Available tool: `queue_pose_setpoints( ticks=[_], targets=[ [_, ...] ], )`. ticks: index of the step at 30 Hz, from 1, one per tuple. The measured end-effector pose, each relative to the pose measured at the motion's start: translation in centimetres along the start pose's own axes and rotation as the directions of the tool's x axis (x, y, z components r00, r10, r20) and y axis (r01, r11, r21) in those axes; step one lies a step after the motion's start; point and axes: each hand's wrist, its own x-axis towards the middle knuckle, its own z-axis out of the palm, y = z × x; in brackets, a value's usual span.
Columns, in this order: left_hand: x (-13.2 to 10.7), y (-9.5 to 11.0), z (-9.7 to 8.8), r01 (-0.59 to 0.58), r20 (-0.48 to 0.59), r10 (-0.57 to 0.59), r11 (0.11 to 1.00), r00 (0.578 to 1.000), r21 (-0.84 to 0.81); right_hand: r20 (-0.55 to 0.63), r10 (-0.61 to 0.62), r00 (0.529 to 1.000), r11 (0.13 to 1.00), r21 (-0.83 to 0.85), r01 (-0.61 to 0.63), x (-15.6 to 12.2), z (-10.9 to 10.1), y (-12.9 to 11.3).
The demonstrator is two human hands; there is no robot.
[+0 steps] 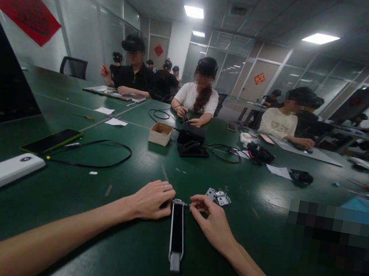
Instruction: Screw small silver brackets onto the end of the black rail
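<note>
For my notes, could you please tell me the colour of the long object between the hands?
The long object is mainly black with pale edges; head view.

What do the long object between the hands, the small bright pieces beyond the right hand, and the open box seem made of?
Long object: black face looks smooth, perhaps plastic or glass; the silvery end suggests metal by its sheen.
Bright pieces: probably bare metal, from their silvery-grey sheen and dark holes.
Open box: likely cardboard or thin wood, pale tan and matt; which is unclear.
</note>
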Motion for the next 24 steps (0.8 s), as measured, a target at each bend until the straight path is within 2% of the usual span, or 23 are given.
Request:
queue_pose_setpoints(
  ticks=[6,16,24],
  targets=[
    [-0.13,-0.09,0.00,-0.024,0.000,0.024,0.999,1.000,-0.048,-0.072,0.042,0.997,0.997,-0.056,-0.046,0.12,-0.10,-0.14],
    [-0.25,-0.06,0.06,-0.035,-0.007,0.035,0.997,0.999,-0.074,0.020,0.043,0.999,0.998,-0.045,-0.042,0.24,-0.48,-0.46],
    [-0.25,-0.03,0.01,-0.036,-0.005,0.036,0.996,0.999,-0.084,0.032,0.039,0.999,0.993,-0.109,-0.035,0.29,-0.43,-0.21]
  ],
)
